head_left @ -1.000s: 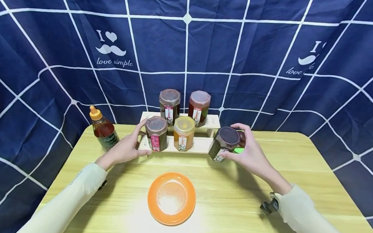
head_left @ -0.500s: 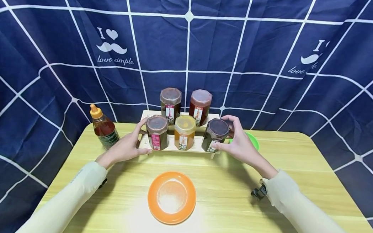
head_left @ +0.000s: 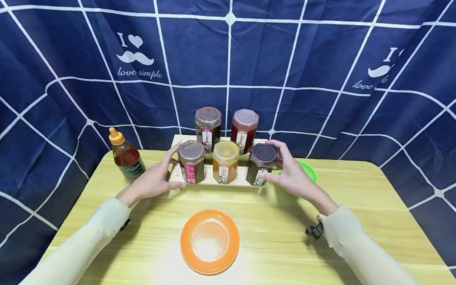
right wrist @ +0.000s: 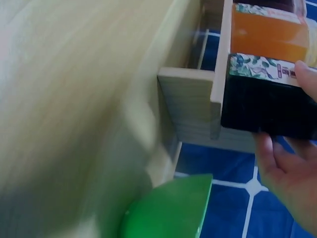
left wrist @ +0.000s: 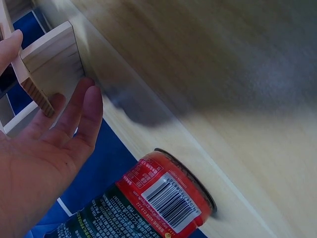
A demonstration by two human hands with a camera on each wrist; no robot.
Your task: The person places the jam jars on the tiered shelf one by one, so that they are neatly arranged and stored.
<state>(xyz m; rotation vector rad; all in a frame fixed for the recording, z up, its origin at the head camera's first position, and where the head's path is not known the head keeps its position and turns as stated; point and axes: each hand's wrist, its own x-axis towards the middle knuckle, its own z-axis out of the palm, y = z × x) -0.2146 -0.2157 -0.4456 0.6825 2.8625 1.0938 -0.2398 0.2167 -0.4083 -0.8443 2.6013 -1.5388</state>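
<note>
A two-tier wooden rack (head_left: 208, 176) carries several octagonal lidded jars. My right hand (head_left: 293, 175) grips the dark jar (right wrist: 262, 106) at the lower tier's right end, thumb across its label and fingers on the far side. The jar stands upright with its base at the board. At the opposite end, my left hand (head_left: 149, 181) holds the rack, thumb at the front edge and fingers against the end in the left wrist view. Next to that hand is a dark jar with a pink label (head_left: 195, 158). An amber jar (head_left: 227, 162) stands between the two.
Two more jars, one brown (head_left: 208, 126) and one red (head_left: 244, 128), stand on the upper tier. A squeeze bottle (head_left: 127, 158) with an orange cap is left of the rack. A green bowl (head_left: 308, 170) sits behind my right hand, and an orange plate (head_left: 188, 244) lies in front.
My right hand has moved left with the dark jar, from beside the rack onto the lower tier's right end, straightening it upright. More of the green bowl shows. My left hand stays put.
</note>
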